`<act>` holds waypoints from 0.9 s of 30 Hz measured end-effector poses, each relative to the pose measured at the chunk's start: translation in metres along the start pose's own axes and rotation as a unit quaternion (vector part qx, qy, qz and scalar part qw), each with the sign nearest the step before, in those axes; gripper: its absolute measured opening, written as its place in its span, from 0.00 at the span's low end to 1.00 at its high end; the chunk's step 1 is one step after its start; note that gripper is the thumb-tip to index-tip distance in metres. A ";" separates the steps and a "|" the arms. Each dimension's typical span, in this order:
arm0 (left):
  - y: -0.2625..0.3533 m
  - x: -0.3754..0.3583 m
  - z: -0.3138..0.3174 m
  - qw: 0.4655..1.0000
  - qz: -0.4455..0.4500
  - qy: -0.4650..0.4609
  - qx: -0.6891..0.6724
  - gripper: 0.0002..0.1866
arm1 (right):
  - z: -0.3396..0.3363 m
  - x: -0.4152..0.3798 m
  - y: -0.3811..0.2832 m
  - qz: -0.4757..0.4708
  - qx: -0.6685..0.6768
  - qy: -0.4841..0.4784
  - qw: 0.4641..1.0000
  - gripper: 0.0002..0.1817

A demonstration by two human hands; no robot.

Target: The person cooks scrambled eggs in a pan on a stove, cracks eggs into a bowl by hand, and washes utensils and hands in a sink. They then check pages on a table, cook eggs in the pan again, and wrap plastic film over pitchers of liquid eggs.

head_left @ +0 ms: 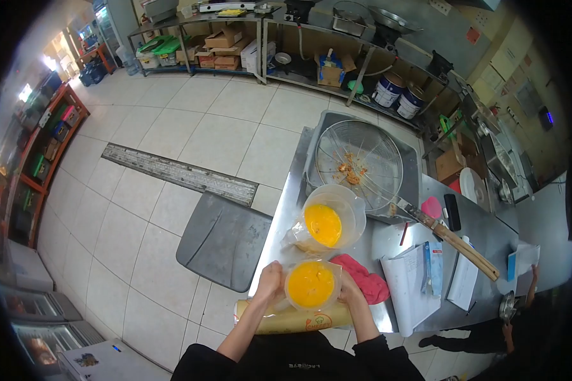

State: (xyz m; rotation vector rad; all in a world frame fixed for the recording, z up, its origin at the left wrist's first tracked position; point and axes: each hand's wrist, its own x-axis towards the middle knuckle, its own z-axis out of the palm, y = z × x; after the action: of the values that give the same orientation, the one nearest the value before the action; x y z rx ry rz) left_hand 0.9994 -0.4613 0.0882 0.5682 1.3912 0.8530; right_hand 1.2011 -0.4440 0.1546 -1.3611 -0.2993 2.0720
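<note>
A clear plastic container (290, 295) of yellow-orange liquid (311, 284) is held close to my body at the near edge of the steel table. My left hand (271, 280) closes on its left side, and my right hand (349, 289) grips the right side, fingers partly hidden. Just beyond stands a larger clear plastic container (353, 219), also with yellow liquid inside. A long yellow roll (302, 317) with a red printed logo lies beneath my hands. Beside my right hand is a crumpled red cloth (364, 279).
A wire strainer (362, 155) with orange bits and a wooden handle rests across a grey tub (413, 181). Papers (413, 289) and a black phone-like object (452, 212) lie to the right. A grey lid (225, 241) is left of the table. Another person (489, 336) stands at lower right.
</note>
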 end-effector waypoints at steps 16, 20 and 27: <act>0.036 -0.018 -0.021 0.906 0.353 -0.178 0.152 0.04 | -0.101 0.017 0.003 -0.063 0.009 -0.208 0.976 0.12; 0.042 -0.029 -0.050 0.963 0.002 -0.233 0.132 0.08 | -0.081 -0.032 -0.024 -0.098 -0.148 -0.118 0.977 0.14; 0.095 -0.068 -0.047 0.921 0.286 -0.068 0.257 0.22 | 0.007 -0.071 -0.033 -0.469 -0.199 -0.005 0.860 0.20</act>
State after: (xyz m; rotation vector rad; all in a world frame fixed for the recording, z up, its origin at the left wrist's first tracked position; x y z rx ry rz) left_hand 0.9378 -0.4652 0.1978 1.4654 1.3366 0.8749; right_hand 1.2260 -0.4614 0.2276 -1.0716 -1.1864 1.2105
